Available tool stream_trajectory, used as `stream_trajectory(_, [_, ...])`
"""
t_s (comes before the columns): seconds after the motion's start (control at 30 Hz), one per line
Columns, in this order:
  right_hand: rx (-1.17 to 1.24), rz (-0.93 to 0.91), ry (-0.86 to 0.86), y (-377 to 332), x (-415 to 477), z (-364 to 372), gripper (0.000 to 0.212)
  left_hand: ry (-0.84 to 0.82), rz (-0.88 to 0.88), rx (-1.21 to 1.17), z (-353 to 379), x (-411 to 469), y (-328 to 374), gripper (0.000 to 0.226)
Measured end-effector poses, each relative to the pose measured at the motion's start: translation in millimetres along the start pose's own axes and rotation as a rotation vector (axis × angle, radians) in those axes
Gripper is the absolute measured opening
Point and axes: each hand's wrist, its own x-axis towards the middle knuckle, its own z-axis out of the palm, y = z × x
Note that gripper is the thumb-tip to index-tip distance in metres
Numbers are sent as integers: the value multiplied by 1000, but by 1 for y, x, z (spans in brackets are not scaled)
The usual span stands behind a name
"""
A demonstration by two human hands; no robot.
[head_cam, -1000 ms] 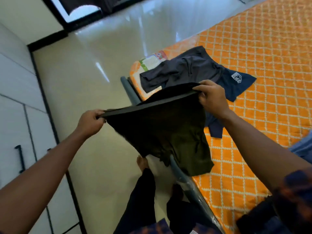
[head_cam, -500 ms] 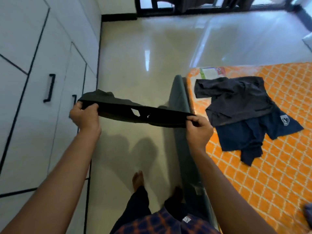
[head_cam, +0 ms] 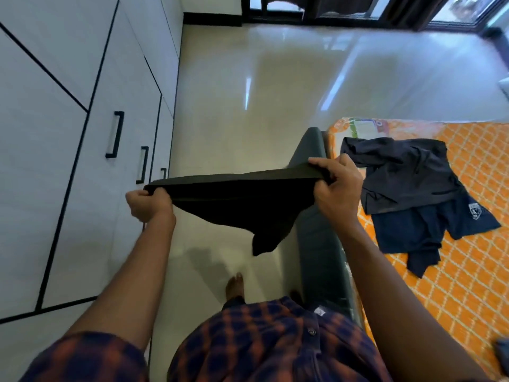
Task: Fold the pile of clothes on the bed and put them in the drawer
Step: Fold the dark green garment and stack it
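Gripping one end of a black garment (head_cam: pixel 242 205) in the curled left hand (head_cam: pixel 150 204), pinching the other end with the right hand (head_cam: pixel 337 186); stretched taut in mid-air over the floor (head_cam: pixel 275 106), between white cupboard (head_cam: pixel 55 161) and orange bed (head_cam: pixel 468 285). Lying crumpled on that bed: dark clothes (head_cam: pixel 407 183)

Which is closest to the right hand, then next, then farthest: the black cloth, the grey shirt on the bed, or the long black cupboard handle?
1. The black cloth, pinched by the right hand.
2. The dark grey shirt, on the orange quilted mattress just right of it.
3. The long black cupboard handle, far left, beyond the left hand.
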Motion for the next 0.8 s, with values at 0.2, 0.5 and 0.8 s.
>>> stream_trajectory(0.2, [-14,-33,-44,17,13,-15,41,-439,374,802,1,5,-29,33])
stream_trajectory(0.5, [-80,502,-66,91,13,-22,47,-371,-19,251,26,-46,-7,29])
stream_trajectory(0.8, [646,977,26,105,23,-5,44,-552,-431,-583,14,-79,-6,22])
